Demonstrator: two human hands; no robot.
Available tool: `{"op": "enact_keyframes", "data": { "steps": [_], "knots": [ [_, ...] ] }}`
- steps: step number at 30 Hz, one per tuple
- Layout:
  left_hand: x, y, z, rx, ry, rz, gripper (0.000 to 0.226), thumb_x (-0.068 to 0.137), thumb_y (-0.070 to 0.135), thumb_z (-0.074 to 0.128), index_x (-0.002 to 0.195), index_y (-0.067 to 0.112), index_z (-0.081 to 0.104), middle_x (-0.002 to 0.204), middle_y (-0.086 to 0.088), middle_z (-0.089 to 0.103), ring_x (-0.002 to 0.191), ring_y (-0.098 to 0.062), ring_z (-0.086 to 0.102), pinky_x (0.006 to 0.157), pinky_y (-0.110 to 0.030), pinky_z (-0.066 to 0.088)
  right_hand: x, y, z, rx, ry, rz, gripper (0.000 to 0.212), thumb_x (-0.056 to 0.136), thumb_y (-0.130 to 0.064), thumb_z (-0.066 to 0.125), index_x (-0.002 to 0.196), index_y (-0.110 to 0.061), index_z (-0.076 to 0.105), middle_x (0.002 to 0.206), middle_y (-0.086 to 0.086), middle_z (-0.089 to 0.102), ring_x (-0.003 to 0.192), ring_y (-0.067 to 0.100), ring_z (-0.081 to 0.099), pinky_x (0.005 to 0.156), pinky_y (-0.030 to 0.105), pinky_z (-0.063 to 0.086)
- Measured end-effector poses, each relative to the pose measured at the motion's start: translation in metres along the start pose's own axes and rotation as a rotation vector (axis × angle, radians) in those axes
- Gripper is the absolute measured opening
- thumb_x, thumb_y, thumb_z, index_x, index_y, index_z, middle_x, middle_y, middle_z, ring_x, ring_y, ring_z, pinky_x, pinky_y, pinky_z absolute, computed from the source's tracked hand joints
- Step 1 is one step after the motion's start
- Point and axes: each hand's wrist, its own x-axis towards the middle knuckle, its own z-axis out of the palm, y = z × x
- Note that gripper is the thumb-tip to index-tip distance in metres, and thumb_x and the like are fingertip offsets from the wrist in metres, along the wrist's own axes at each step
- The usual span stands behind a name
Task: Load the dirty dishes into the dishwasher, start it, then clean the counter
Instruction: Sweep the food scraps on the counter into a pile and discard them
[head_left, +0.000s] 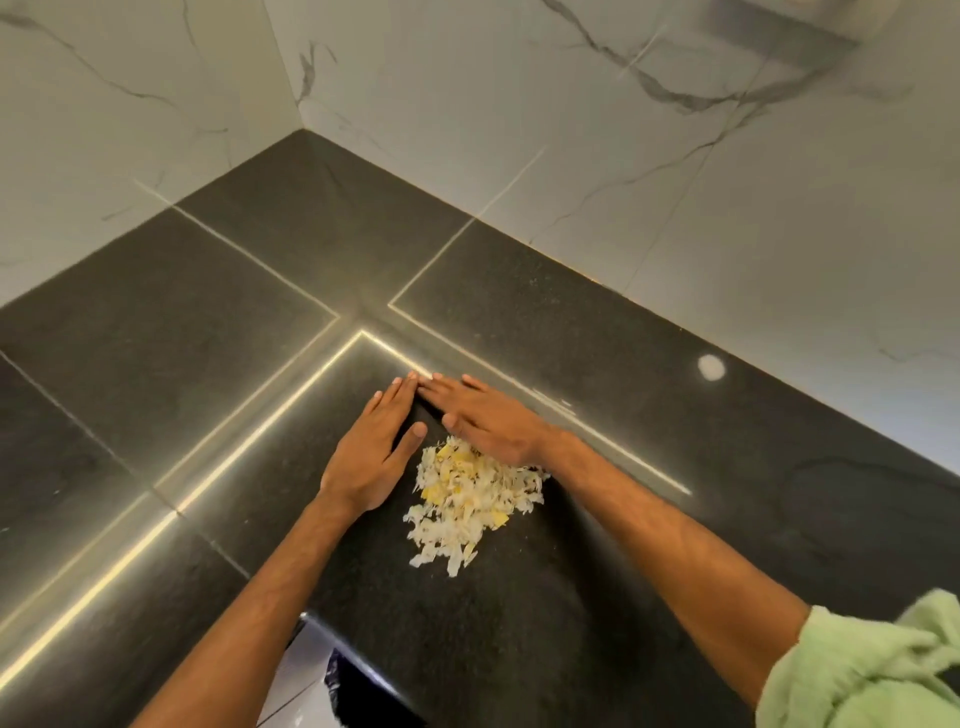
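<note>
Both hands, left hand (371, 452) and right hand (488, 421), are lying flat on the dark surface (649, 415), fingers (402, 392) straight and pressed together, cupping white-yellow scraps (472, 499).

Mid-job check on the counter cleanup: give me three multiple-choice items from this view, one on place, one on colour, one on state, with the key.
1. Where is the scrap pile relative to the left hand and right hand?
A. On the person's side of both hands, between the forearms
B. Against the wall corner
C. Left of the left hand

2. What colours are the scraps?
A. Red and green
B. White and yellow
C. All black

3. How are the two hands?
A. Flat on the counter, fingers straight
B. Both in fists
C. Holding a sponge

Key: 1 A, the pile lies nearer than the V the hands form. 2 B, the shreds are pale with yellow bits. 3 A, the fingertips meet and nothing is held.
</note>
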Motion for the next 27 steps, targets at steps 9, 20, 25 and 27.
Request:
{"op": "enact_keyframes", "data": {
  "steps": [9, 20, 25, 27],
  "knots": [
    [-0.072, 0.045, 0.015, -0.362, 0.128, -0.217, 0.099, 0.072, 0.092, -0.007, 0.154, 0.039, 0.012, 0.151, 0.032, 0.004, 0.134, 0.022, -0.005, 0.112, -0.016, -0.003, -0.090, -0.010, 0.018, 0.347, 0.302, 0.314, 0.071, 0.096, -0.070, 0.005, 0.154, -0.037, 0.029, 0.162, -0.011, 0.027, 0.149, 0.004, 0.021, 0.123, 0.045, 0.018],
    [-0.054, 0.052, 0.031, -0.412, 0.213, -0.117, 0.081, 0.094, 0.073, 0.008, 0.157, 0.024, 0.018, 0.162, 0.013, 0.015, 0.149, 0.003, 0.008, 0.123, -0.024, 0.003, -0.093, -0.086, 0.087, 0.432, 0.817, 0.614, 0.065, 0.101, -0.060, 0.018, 0.158, -0.028, 0.020, 0.165, -0.012, 0.014, 0.151, -0.001, 0.006, 0.123, 0.050, 0.019],
    [-0.029, 0.040, 0.027, -0.365, 0.032, 0.002, 0.087, 0.091, 0.078, 0.005, 0.157, 0.022, 0.019, 0.162, 0.006, 0.019, 0.148, 0.005, 0.006, 0.123, -0.023, -0.001, -0.100, -0.128, 0.107, 0.140, 0.644, 0.598, 0.088, 0.093, -0.076, 0.011, 0.159, -0.020, -0.007, 0.165, -0.002, -0.020, 0.152, 0.017, -0.019, 0.124, 0.053, -0.002],
    [-0.020, 0.042, 0.028, -0.432, -0.037, 0.017, 0.087, 0.090, 0.079, 0.007, 0.155, 0.025, 0.025, 0.161, 0.006, 0.024, 0.148, 0.002, 0.012, 0.124, -0.026, 0.002, -0.101, -0.136, 0.110, -0.004, 0.525, 0.560, 0.099, 0.089, -0.081, 0.020, 0.158, -0.016, -0.012, 0.164, 0.004, -0.025, 0.150, 0.024, -0.024, 0.120, 0.057, -0.013]
  ]
}}
